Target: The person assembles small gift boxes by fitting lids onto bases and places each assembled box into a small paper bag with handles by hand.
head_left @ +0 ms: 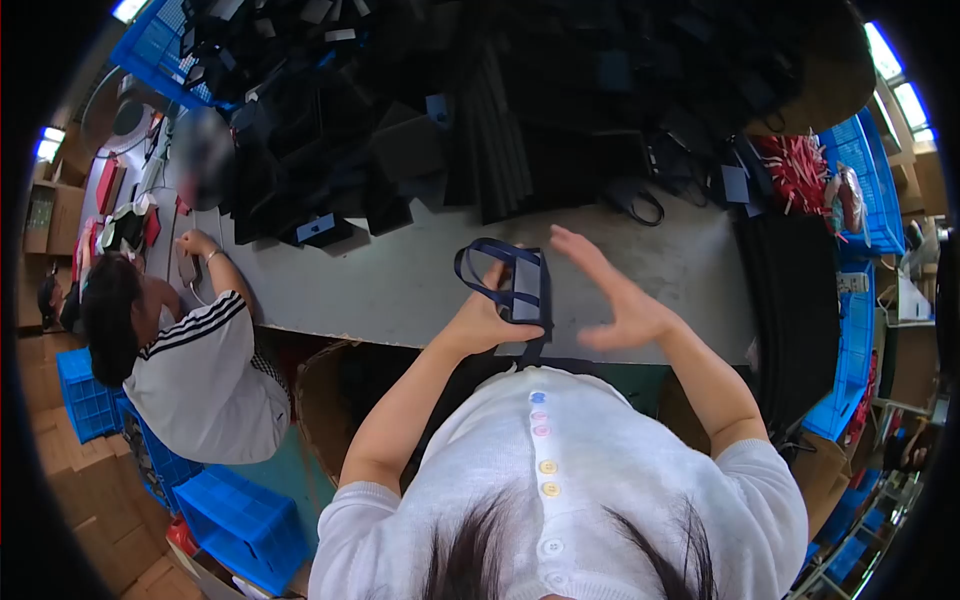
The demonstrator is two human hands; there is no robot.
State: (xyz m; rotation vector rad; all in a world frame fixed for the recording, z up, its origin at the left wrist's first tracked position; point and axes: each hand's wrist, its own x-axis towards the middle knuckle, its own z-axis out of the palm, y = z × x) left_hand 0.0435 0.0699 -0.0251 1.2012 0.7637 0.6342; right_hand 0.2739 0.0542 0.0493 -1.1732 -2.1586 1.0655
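Observation:
My left hand [474,324] is wrapped round a small dark gift bag [527,283] with navy ribbon handles, just above the table's front edge. One ribbon loop spreads over the fingers, and a pale grey-blue surface shows inside the bag's rim. To the right of the bag, my right hand [625,305] is apart from it, fingers stretched and thumb spread, holding nothing. Behind both hands stand many dark bags [490,130], piled and partly stacked. A dark ribbon loop [640,207] lies at the pile's front right.
The grey table [350,285] runs in front of me. At the left a co-worker [210,370] sits with one hand on the table. Blue crates [245,525] stand at lower left and a blue crate [865,180] at right, near red strips [795,172] and a black stack [795,300].

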